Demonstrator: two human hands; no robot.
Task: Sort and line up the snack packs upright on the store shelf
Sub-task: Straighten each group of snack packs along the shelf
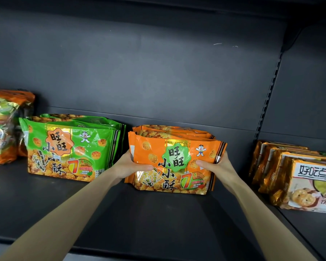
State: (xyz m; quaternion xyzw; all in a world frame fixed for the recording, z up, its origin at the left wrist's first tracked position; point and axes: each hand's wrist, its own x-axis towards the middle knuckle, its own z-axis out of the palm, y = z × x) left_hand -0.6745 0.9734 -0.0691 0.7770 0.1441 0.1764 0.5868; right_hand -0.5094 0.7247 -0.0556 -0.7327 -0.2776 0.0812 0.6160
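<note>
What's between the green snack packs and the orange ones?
Head view: only the person's left hand, gripping the orange packs by their left edge, over bare dark shelf.

One row each of green packs [70, 147], orange packs [177, 178], biscuit packs [309, 183] and assorted bags [0, 129].

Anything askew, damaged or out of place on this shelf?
Nothing spilled or torn. The green packs lean back, fanned rather than flush. The biscuit packs at right sit angled and staggered. The left hand and right hand grip the orange packs, also leaning.
</note>
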